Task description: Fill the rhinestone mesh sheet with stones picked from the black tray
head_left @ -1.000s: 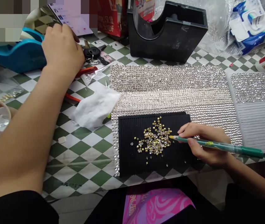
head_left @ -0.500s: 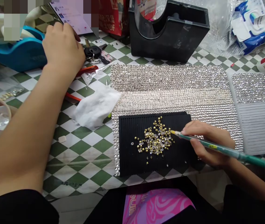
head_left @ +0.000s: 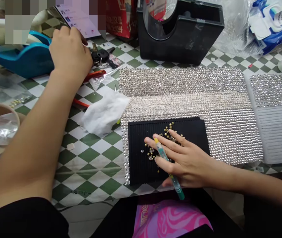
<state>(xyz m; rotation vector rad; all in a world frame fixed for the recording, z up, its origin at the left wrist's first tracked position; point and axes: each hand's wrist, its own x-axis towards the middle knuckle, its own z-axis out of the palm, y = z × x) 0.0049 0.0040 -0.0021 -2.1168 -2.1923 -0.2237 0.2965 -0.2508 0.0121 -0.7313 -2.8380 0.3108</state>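
Note:
My right hand (head_left: 180, 160) lies over the black ribbed tray (head_left: 141, 175), its fingers spread across a pile of small gold-backed rhinestones (head_left: 150, 153). A green pen with a yellow tip (head_left: 177, 187) is tucked between those fingers, slanting toward my lap. Most of the pile is hidden under the hand. My left hand (head_left: 70, 51) is closed beside the lit phone (head_left: 83, 19), with the fingertips out of sight; what they hold, if anything, cannot be made out. Under the tray lies a sheet of set rhinestones (head_left: 185, 81).
A key bunch (head_left: 101, 56) lies right of my left hand, a blue tape dispenser (head_left: 26, 58) to its left. Behind the sheet stands a black tape dispenser (head_left: 170, 49). White tissue (head_left: 103, 112) rests left of the tray. A white ridged panel (head_left: 279, 132) is at right.
My right hand has moved left from the tray's right side onto the rhinestones, its fingers spreading. The pen has swung from pointing left to a steep slant. My left hand stays nearly in place.

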